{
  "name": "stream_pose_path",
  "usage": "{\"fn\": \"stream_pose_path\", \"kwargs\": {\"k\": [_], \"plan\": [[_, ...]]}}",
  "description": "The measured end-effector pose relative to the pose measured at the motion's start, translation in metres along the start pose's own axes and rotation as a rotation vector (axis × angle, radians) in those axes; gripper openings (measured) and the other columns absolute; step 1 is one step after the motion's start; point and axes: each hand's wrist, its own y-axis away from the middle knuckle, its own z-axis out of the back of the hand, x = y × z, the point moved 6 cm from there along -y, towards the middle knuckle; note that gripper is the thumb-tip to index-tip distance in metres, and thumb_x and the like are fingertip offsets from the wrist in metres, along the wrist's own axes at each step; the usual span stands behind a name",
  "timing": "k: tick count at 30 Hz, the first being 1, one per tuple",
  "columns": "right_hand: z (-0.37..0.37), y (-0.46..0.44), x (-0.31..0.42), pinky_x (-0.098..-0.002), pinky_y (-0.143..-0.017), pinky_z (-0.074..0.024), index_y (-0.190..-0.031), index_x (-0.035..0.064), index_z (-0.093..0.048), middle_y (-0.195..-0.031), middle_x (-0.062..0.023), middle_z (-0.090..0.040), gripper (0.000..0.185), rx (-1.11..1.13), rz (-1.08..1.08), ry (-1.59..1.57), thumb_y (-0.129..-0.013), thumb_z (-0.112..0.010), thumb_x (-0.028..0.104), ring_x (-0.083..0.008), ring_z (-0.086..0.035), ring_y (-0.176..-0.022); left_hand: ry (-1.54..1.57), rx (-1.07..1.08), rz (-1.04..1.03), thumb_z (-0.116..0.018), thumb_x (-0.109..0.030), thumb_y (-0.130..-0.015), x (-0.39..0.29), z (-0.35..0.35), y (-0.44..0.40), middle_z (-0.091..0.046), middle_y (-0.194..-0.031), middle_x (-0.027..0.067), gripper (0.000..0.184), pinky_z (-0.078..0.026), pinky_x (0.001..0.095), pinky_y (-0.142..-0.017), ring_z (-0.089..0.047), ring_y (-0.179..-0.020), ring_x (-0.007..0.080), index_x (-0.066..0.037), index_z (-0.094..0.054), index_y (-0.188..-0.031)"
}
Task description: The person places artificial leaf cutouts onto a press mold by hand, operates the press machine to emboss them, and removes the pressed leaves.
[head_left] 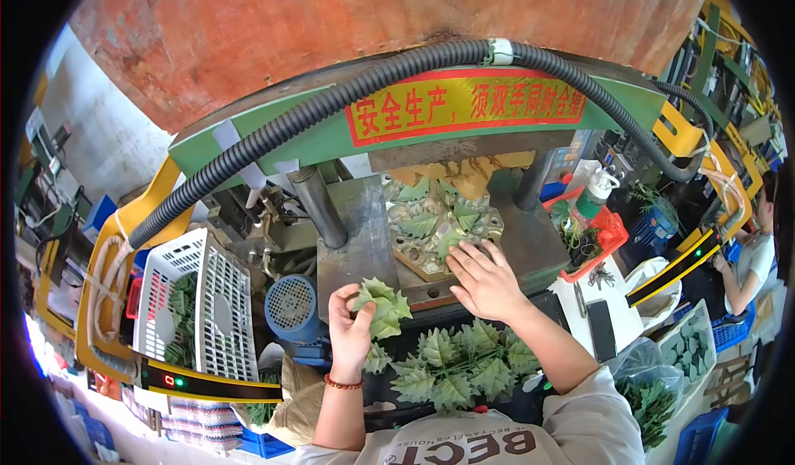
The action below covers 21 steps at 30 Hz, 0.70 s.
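Note:
My left hand is closed on a small bunch of pale green artificial leaves, with the thumb on top. My right hand reaches onto the metal mold of a press, its fingers stretched out and lying against a leaf at the front of the mold. More green leaves are spread over the mold's shaped surface. Just in front of me, below both hands, lies a pile of lobed artificial leaves.
The press's upper beam spans above the mold, between steel posts. Light-curtain bars flank the work area. A white basket and blue motor stand left; a red bin and phone are right. Another person sits far right.

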Motion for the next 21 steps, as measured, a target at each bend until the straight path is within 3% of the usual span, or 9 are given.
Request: {"fn": "stream_pose_path", "kwargs": {"k": [6,10,12,13,15,21], "plan": [[-0.002,-0.021,-0.072,-0.0449,-0.100,-0.0314,-0.121,0.0027,-0.054,-0.128,-0.0125,-0.051,0.043,-0.138,-0.306,-0.185,-0.089,-0.045,0.030,-0.0300,-0.045,-0.119,-0.094,0.141,-0.044,-0.044,0.001,-0.082,0.011,-0.001,-0.006,-0.054,-0.069,0.0024,0.015,-0.035,0.0202,-0.060,-0.042,-0.059,0.0090,-0.002,-0.058,-0.087],[-0.038,-0.018,-0.089,-0.0448,-0.097,-0.0320,-0.120,0.0039,-0.054,-0.125,-0.0122,-0.051,0.041,0.310,-0.473,-0.140,-0.089,-0.045,0.029,-0.0293,-0.044,-0.117,-0.010,0.537,0.028,-0.041,-0.006,-0.081,0.018,-0.017,-0.016,-0.056,-0.068,0.0040,0.020,-0.035,0.0213,-0.059,-0.043,-0.059,0.0117,-0.002,-0.060,-0.076],[-0.045,-0.015,-0.092,-0.0448,-0.096,-0.0320,-0.120,0.0043,-0.055,-0.124,-0.0119,-0.052,0.041,0.236,-0.461,-0.161,-0.088,-0.048,0.029,-0.0291,-0.043,-0.117,-0.182,0.503,-0.030,-0.041,-0.012,-0.082,-0.012,-0.053,-0.023,-0.054,-0.064,0.0039,0.026,-0.032,0.0202,-0.058,-0.043,-0.058,0.0126,-0.002,-0.060,-0.067],[-0.046,-0.013,-0.093,-0.0448,-0.096,-0.0320,-0.119,0.0047,-0.055,-0.123,-0.0117,-0.052,0.042,0.159,-0.449,-0.177,-0.086,-0.050,0.030,-0.0289,-0.043,-0.116,-0.064,0.438,-0.008,-0.043,-0.016,-0.089,-0.029,-0.082,-0.026,-0.053,-0.062,0.0028,0.029,-0.035,0.0201,-0.056,-0.043,-0.056,0.0107,-0.001,-0.062,-0.073],[-0.041,-0.012,-0.094,-0.0447,-0.095,-0.0320,-0.119,0.0055,-0.056,-0.121,-0.0112,-0.053,0.044,-0.004,-0.425,-0.204,-0.083,-0.055,0.030,-0.0286,-0.043,-0.115,-0.012,0.620,0.207,-0.050,-0.022,-0.093,-0.045,-0.129,-0.034,-0.058,-0.070,0.0039,0.028,-0.040,0.0204,-0.064,-0.051,-0.064,0.0120,-0.002,-0.063,-0.080],[-0.021,-0.008,-0.073,-0.0433,-0.094,-0.0320,-0.118,0.0060,-0.055,-0.120,-0.0117,-0.052,0.053,-0.026,-0.303,-0.169,-0.074,-0.065,0.034,-0.0295,-0.045,-0.112,-0.104,0.740,-0.006,-0.060,-0.024,-0.092,-0.039,-0.176,-0.059,-0.062,-0.078,0.0045,0.024,-0.044,0.0197,-0.071,-0.057,-0.073,0.0113,-0.001,-0.066,-0.089]]}}
